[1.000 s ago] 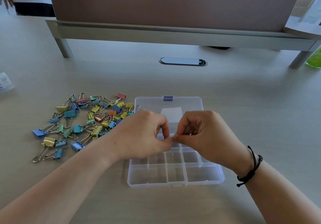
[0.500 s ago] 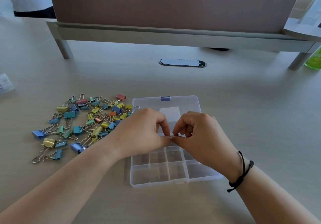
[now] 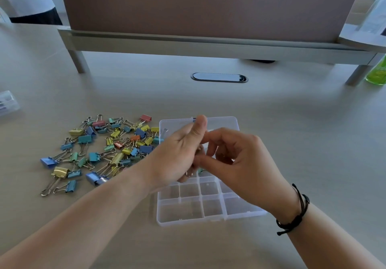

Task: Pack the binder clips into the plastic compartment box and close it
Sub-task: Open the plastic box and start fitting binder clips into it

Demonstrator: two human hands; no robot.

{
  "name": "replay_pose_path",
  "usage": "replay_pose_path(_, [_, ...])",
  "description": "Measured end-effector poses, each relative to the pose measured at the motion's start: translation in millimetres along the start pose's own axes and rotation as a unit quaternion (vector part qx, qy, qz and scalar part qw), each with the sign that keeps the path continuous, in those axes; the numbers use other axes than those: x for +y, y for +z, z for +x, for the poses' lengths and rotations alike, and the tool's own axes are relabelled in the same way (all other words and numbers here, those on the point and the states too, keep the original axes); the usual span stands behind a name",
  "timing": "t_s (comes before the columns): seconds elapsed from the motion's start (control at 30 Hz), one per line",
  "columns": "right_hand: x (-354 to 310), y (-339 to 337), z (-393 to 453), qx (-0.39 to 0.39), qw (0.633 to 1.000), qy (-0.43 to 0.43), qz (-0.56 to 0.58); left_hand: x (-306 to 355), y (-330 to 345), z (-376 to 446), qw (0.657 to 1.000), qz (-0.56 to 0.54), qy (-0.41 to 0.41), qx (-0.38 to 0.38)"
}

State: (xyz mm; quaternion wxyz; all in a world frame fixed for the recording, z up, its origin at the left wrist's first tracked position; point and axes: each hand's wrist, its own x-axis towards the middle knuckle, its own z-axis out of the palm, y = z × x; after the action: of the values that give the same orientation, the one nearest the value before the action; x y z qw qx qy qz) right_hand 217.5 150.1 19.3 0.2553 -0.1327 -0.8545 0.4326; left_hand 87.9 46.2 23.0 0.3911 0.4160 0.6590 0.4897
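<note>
Box (image 3: 211,208) lies open under both hands, clips (image 3: 100,149) heaped left.

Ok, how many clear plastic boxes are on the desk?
2. The open compartment box lies in the middle, right of the binder clips; a second clear box sits at the left edge, partly cut off.

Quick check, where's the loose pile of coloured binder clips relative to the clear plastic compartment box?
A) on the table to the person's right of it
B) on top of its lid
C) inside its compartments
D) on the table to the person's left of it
D: the pile of coloured metal binder clips lies on the beige table to the left of the clear plastic compartment box, whose visible compartments look empty.
</note>
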Motion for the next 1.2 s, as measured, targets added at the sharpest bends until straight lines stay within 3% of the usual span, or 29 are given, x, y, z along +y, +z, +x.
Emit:
replay_pose_path(0.13, [0, 3, 0, 0.001, 1.000, -0.016, -0.016, -1, 4, 1, 1.000, -0.001, 0.009, -0.023])
replay_pose_path(0.3, [2, -5, 3, -0.031, 0.998, 0.037, 0.026, 1, 4, 1, 1.000, 0.015, -0.006, -0.006])
replay_pose_path(0.6, [6, -19, 9, 0.019, 0.993, 0.107, 0.040, 8, -14, 3, 0.993, 0.114, 0.022, 0.021])
replay_pose_path(0.93, [6, -15, 5, -0.038, 0.997, 0.068, -0.022, 1, -13, 4, 0.987, 0.120, 0.077, 0.078])
replay_pose_path(1.2, [11, -18, 10, 0.031, 0.991, 0.084, 0.095, 1, -13, 4, 0.989, 0.122, 0.049, 0.064])
